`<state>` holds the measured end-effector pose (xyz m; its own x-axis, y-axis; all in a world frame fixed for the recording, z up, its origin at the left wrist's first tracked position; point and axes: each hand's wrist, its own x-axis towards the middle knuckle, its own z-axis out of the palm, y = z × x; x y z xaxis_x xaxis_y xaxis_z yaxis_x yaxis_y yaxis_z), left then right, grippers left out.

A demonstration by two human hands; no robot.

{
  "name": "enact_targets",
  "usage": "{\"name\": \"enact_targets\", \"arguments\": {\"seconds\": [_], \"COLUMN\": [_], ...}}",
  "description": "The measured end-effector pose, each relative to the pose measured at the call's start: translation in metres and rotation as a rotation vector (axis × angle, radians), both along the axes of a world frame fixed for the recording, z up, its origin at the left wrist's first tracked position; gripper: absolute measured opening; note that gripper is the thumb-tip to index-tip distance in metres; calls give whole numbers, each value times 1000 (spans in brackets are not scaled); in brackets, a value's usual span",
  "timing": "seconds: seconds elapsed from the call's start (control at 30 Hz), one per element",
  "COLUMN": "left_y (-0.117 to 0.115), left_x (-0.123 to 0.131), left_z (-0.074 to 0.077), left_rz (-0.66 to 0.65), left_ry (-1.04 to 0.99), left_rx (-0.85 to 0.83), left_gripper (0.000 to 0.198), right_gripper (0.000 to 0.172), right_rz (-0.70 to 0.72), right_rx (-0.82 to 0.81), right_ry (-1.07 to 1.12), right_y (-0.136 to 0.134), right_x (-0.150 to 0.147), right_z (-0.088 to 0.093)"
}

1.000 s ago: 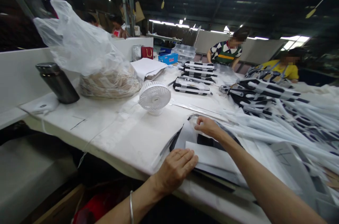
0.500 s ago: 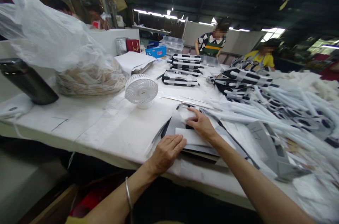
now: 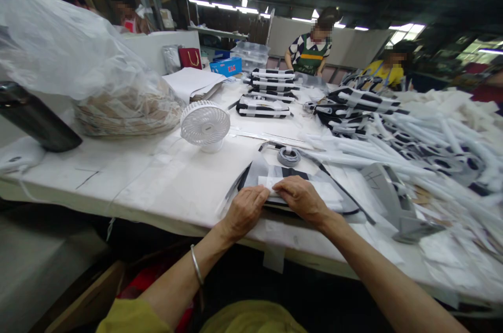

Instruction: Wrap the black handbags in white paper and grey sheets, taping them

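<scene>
A flat grey-and-black fabric piece [image 3: 250, 178], which looks like a bag, lies at the table's front edge with a folded white sheet [image 3: 328, 192] on top. My left hand [image 3: 245, 210] is closed, its fingertips pinching the left end of this sheet. Close beside it, my right hand [image 3: 301, 196] is curled with thumb and fingers together on the same sheet's near edge. Just beyond the hands sits a grey coiled strap [image 3: 288, 157], and a black strap [image 3: 341, 188] runs down to the right.
A white fan [image 3: 205, 124] stands beyond my left hand, near a plastic-wrapped bundle [image 3: 129, 110] and a dark bottle [image 3: 39, 118]. To the right are a grey dispenser-like object [image 3: 387, 199] and heaped white strips [image 3: 393, 157]. Wrapped black-and-white bundles [image 3: 263, 106] lie farther back; a person [image 3: 310, 55] stands behind.
My right hand has drawn back from the coiled strap to the white sheet, its fingers now closed, and the coil shows fully. My left hand has gone from lying flat to pinching.
</scene>
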<state>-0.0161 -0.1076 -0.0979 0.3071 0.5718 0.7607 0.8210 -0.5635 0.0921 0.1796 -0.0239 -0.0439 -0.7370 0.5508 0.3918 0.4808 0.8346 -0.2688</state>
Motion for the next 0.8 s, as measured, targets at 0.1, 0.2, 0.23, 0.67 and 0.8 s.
{"name": "enact_targets", "arguments": {"seconds": [0.1,0.2,0.23,0.67,0.8], "left_y": [-1,-1,-1,0,1], "left_x": [0,0,0,-3,-4], "left_z": [0,-1,-1,-1,-1], "left_rz": [5,4,3,-46,-84], "left_ry": [-14,16,26,36,43], "left_rx": [-22,-22,-15,-14,-29], "left_gripper": [52,58,55,26,32], "right_gripper": [16,17,18,17,28], "right_rz": [9,34,42,202,234], "right_rx": [55,89,96,148,216], "right_ry": [52,128,143,155,29], "right_y": [-8,-14,-16,-50,-86], "right_x": [2,3,4,21,46], "right_z": [-4,-8,-9,4,-12]}}
